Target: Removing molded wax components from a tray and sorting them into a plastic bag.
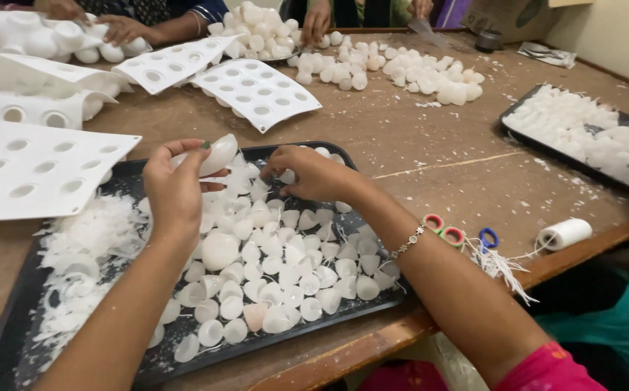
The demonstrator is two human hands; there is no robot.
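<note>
While the left hand (pixel 175 190) pinches a white wax half-shell (pixel 217 154) above the black tray (pixel 18 318), the right hand's (pixel 314 174) fingers close on another shell (pixel 287 176) among the pile on the worktop (pixel 430 152).

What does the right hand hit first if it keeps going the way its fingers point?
The right hand points left and slightly down over the black tray. It would likely first meet the white half-shell pieces just under its fingertips, though depth is hard to judge.
</note>
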